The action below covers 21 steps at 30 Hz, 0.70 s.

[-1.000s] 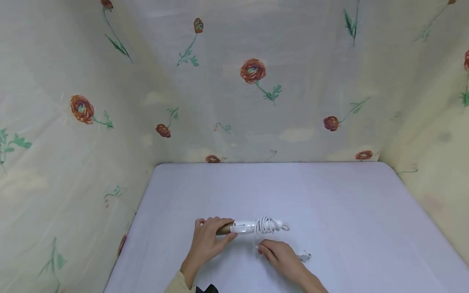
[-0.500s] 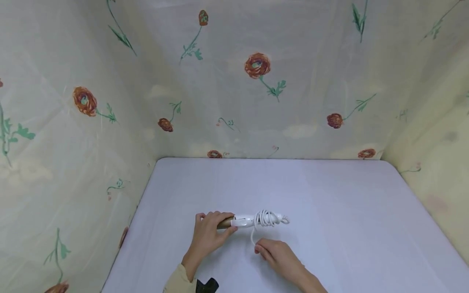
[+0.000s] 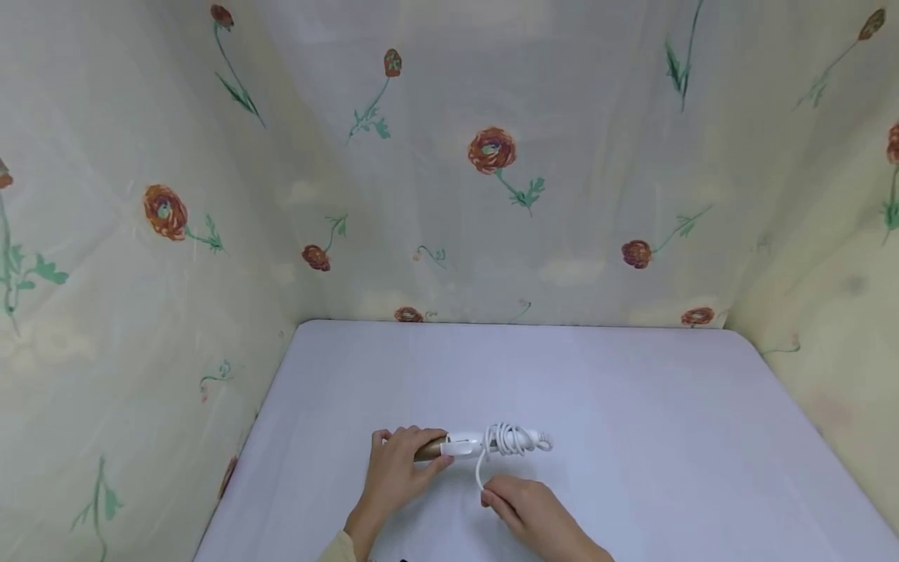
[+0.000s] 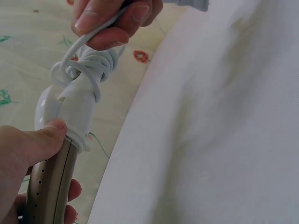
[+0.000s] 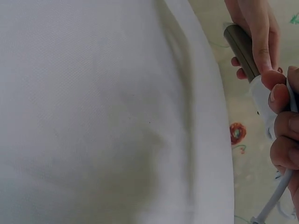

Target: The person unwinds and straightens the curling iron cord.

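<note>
A hair straightener (image 3: 460,446) with a white handle and bronze barrel (image 4: 50,186) is held level above the table in the head view. My left hand (image 3: 396,472) grips it by the barrel, thumb near the handle's start. Several loops of white cord (image 3: 511,439) wrap the handle. To the right and nearer, my right hand (image 3: 530,511) pinches the cord's free length, which runs from the loops down to the fingertips. Past that hand, part of a grey plug (image 4: 194,3) shows at the top of the left wrist view; the head view hides it.
A white table (image 3: 632,406) with rounded far corners lies under both hands. Pale floral sheeting (image 3: 562,156) hangs along its back and both sides, close to the edges.
My right hand has shifted slightly left, pulling the cord's free length into a curve beside the handle. The plug, visible behind the right hand earlier, is hidden in the head view. The left hand keeps its grip.
</note>
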Each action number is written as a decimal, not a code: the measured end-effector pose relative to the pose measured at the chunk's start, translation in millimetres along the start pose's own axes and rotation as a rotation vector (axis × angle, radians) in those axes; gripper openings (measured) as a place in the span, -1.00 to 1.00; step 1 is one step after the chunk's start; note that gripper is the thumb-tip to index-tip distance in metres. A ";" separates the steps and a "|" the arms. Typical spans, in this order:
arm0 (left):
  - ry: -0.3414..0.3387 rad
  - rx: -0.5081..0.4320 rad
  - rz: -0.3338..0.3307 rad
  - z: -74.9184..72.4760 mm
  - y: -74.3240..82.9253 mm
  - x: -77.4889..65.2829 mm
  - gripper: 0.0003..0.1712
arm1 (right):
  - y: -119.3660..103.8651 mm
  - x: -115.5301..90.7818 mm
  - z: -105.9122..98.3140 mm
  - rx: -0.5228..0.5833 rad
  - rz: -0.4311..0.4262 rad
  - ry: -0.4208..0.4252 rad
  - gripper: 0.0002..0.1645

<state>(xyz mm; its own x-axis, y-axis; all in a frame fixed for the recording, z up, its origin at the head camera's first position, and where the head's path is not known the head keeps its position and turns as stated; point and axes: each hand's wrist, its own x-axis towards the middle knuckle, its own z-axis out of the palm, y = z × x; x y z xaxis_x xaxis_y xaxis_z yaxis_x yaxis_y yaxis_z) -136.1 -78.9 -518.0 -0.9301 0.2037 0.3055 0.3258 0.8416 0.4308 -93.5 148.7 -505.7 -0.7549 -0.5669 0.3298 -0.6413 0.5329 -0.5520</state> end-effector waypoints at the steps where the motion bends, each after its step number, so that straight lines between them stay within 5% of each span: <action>1: 0.000 -0.004 -0.001 0.3 0.2 -0.8 -0.57 | -0.5 -0.2 -0.6 0.001 -0.002 -0.004 -0.85; 21: 0.046 0.015 0.039 8.1 -4.8 -5.3 -0.57 | -1.6 7.9 -8.0 -0.019 -0.111 0.059 -0.80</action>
<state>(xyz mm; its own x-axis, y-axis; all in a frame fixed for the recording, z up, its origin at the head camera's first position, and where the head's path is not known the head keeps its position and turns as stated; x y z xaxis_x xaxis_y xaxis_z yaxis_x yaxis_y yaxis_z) -134.1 -80.0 -528.6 -0.9078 0.2136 0.3609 0.3588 0.8411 0.4047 -99.5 148.4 -496.0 -0.6857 -0.5853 0.4328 -0.7233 0.4815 -0.4949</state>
